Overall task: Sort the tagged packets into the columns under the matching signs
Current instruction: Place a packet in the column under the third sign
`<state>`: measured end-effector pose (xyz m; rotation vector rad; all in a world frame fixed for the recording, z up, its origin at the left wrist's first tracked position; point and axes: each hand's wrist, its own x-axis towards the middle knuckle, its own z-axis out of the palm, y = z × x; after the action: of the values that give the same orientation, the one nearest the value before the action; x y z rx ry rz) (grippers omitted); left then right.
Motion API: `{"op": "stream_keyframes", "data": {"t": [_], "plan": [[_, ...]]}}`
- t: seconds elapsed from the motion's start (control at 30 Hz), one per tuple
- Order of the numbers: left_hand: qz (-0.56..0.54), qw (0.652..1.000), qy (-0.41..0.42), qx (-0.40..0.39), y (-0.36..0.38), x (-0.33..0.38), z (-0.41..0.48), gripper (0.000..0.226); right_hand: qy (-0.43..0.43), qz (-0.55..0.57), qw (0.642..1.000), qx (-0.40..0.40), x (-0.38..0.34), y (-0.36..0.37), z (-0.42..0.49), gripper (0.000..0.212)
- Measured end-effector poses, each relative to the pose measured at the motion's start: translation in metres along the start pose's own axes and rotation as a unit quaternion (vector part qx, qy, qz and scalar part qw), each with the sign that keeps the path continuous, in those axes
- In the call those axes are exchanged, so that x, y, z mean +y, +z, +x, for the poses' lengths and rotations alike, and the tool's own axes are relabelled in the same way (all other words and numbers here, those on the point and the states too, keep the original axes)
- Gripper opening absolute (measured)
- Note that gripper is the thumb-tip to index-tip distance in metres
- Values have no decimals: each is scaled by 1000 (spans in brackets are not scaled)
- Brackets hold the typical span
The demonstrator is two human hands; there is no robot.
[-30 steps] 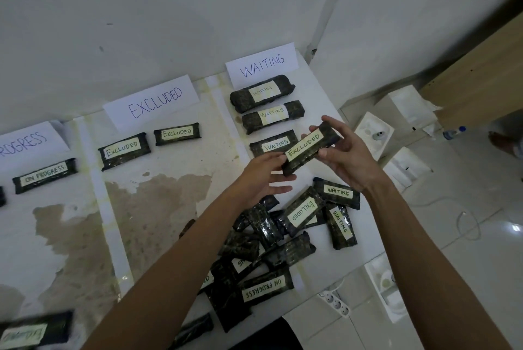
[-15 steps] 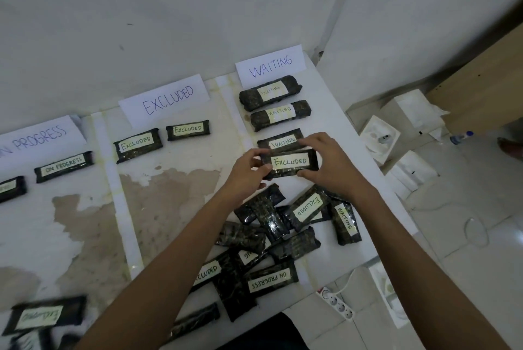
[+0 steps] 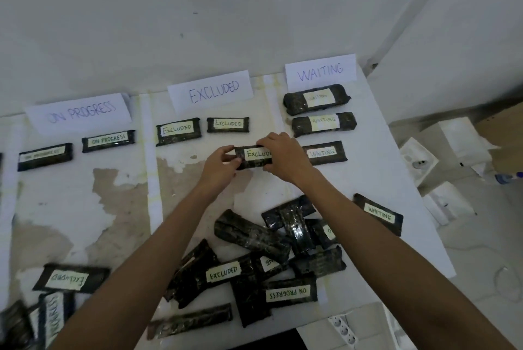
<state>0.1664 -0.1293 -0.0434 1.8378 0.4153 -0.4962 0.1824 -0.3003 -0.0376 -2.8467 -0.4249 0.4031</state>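
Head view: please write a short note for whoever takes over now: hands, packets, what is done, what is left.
Left hand and right hand each grip one end of the held EXCLUDED packet, in the column under the EXCLUDED sign.
Done: at least two packets under the ON PROGRESS sign, two under EXCLUDED, three under the WAITING sign.
Left: set this one down, then sort the front pile, the lone WAITING packet and the front-left packets.

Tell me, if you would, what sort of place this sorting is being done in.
Probably a makeshift workspace in a plain room: a worn, peeling table against a bare white wall, a handwritten EXCLUDED sign, and white cartons on the tiled floor.
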Motion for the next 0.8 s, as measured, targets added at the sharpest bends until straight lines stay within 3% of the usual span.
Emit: {"op": "stream_keyframes", "data": {"t": [0.33, 0.5, 0.6, 0.8], "plan": [[188, 980, 63, 23, -22, -11, 41, 41, 22, 58, 997, -52, -6, 28, 57, 64], [207, 974, 84, 27, -21, -16, 36, 44, 14, 23, 999, -31, -10, 26, 48, 76], [217, 971, 100, 21, -25, -23, 19, 43, 0, 29, 999, -18, -23, 21, 31, 71], [226, 972, 57, -12, -31, -55, -35, 41, -27, 87, 981, -171, -59, 27, -33, 61]]}}
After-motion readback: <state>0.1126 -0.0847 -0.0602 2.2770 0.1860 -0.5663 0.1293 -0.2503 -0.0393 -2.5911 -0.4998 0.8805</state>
